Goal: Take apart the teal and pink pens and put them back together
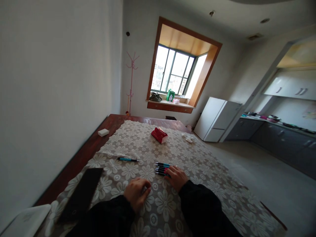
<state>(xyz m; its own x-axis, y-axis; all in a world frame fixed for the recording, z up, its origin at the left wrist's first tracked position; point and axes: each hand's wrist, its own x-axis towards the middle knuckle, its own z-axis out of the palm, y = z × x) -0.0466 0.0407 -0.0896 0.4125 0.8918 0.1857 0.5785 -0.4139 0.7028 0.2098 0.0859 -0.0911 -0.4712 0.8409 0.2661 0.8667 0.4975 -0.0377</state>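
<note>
My left hand (137, 193) rests on the flowered lace tablecloth (192, 154), its fingers curled loosely; whether it holds anything I cannot tell. My right hand (177, 177) lies flat with its fingertips on a small row of several pens (161, 168) with dark barrels and blue and red tips. A single blue pen (127, 159) lies apart to the left of the row. Both arms wear dark sleeves.
A black phone or tablet (82, 192) lies at the near left. A red tissue pack (159, 135) sits mid-table, a white box (103, 132) on the bare wood at the far left, crumpled white paper (189, 139) at the far right. A wall runs along the left side.
</note>
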